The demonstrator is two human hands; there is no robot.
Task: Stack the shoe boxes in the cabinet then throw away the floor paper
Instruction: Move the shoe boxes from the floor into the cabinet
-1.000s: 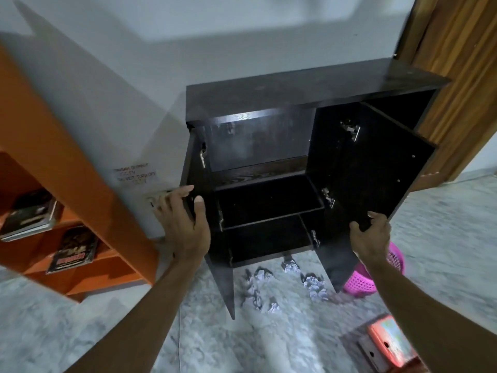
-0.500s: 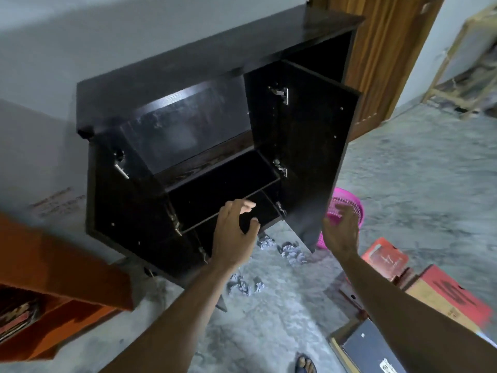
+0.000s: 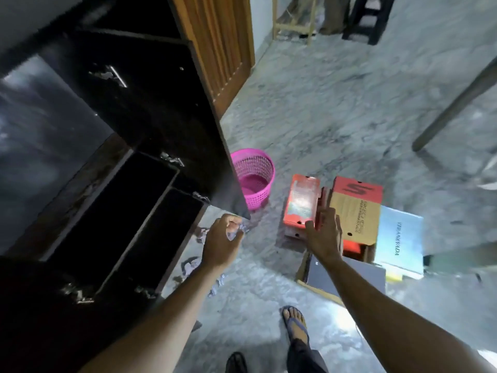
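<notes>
The dark cabinet stands at the left with both doors open and its shelves bare. Several shoe boxes lie on the floor at the right: a red-orange box, a brown box with a red lid, a pale blue box and a dark grey box. My right hand hovers open, fingers spread, over the near edge of the red-orange box. My left hand hangs loosely curled and holds nothing, by the right door's lower corner. Crumpled paper lies on the floor under it.
A pink mesh basket sits on the floor just right of the open cabinet door. Beyond it is a wooden door, a wooden frame, a dark stool and a slanted grey leg. My sandalled foot is below.
My view has swung right and down from the cabinet to the floor. Both hands have let go of the doors; the right hand has dropped towards the shoe boxes.
</notes>
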